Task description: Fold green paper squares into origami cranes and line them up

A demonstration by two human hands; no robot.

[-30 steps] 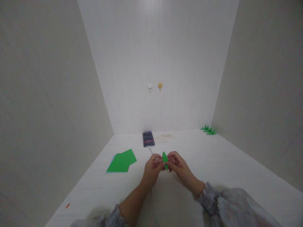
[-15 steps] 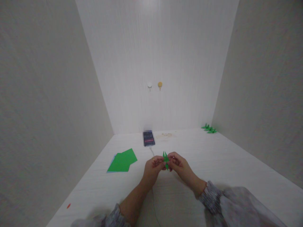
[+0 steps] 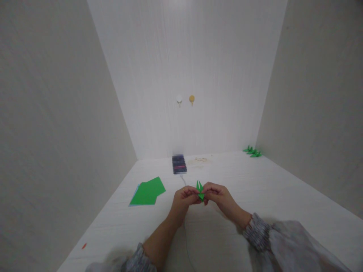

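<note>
Folded green paper (image 3: 201,196) is pinched by left hand (image 3: 183,199) and right hand (image 3: 218,192), seemingly for shaping; next, gentle pressure is needed.

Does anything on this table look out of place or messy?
A small reddish scrap lies alone at the left of the table, apart from the green sheets, which are stacked askew. Faint tan marks or bits, too unclear to identify, show beside the dark pixelated device at the back.
</note>
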